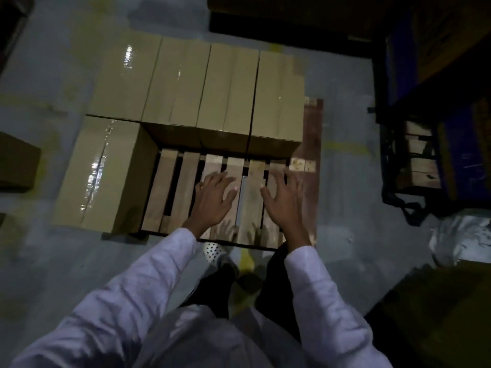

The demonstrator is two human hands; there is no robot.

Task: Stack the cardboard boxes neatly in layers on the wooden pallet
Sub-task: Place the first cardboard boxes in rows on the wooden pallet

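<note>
A wooden pallet [170, 192] lies on the floor in front of me. Several taped cardboard boxes stand on it: a row along the far side [202, 86] and one box [101, 171] on the near left. The near right slats are bare. My left hand [212, 200] and my right hand [284, 200] hover side by side over those bare slats, fingers spread and holding nothing. A pale strip [242, 200] lies on a slat between the two hands.
A dark cardboard box [18, 163] sits on the floor at the left edge. Dark racking with blue parts and stacked pallets [422, 166] stands at right, with crumpled plastic wrap [462, 235] below it. Another dark box [435, 309] is at lower right. My feet are just before the pallet's near edge.
</note>
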